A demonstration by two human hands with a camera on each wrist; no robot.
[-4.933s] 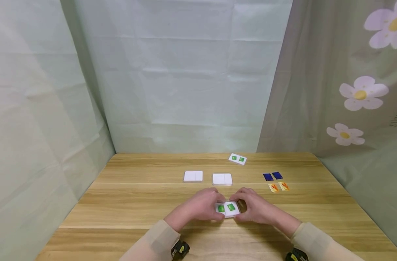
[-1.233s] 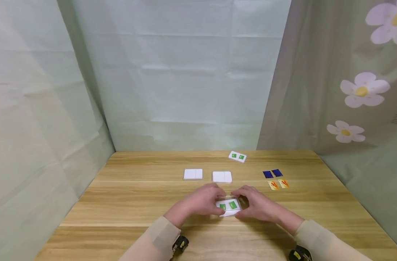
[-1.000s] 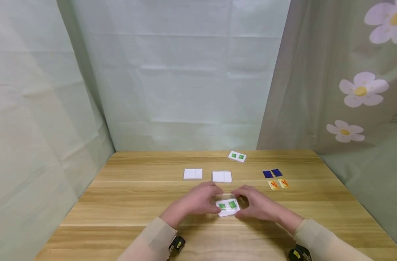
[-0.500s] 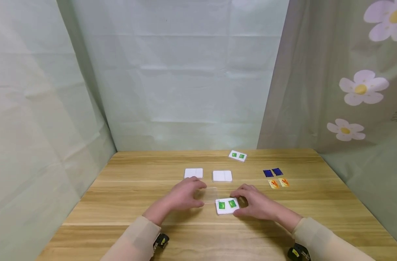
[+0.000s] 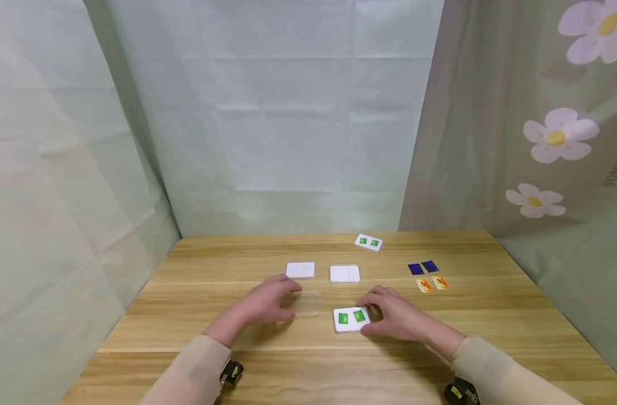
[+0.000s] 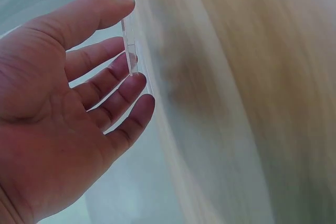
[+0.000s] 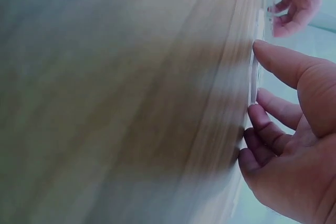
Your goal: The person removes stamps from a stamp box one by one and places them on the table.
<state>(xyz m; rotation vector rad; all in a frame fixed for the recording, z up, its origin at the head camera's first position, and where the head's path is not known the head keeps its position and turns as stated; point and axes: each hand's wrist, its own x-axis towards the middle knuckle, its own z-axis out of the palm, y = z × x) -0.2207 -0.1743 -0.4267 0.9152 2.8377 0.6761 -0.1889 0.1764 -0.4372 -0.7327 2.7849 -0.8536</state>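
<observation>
My left hand [image 5: 265,304] pinches a clear plastic cover [image 5: 305,304] by its left end, between thumb and fingers. In the left wrist view this cover [image 6: 129,56] appears edge-on at the fingertips. To its right, a flat white case [image 5: 351,326] with two green square pictures lies uncovered on the table. My right hand [image 5: 397,316] grips that case at its right end, thumb on the near edge and fingers on the far edge. The right wrist view shows the case's thin edge [image 7: 254,82] between thumb and fingers.
Two plain white cases [image 5: 300,270] lie beyond my hands on the wooden table [image 5: 212,259]. A tilted white case [image 5: 368,242] with two green pictures is near the back edge. At right are two dark blue squares [image 5: 416,269] and two yellow-orange squares [image 5: 439,282].
The clear cover, earlier over the green-pictured case, has come off and moved left with my left hand. My right hand has stayed at the case's right end.
</observation>
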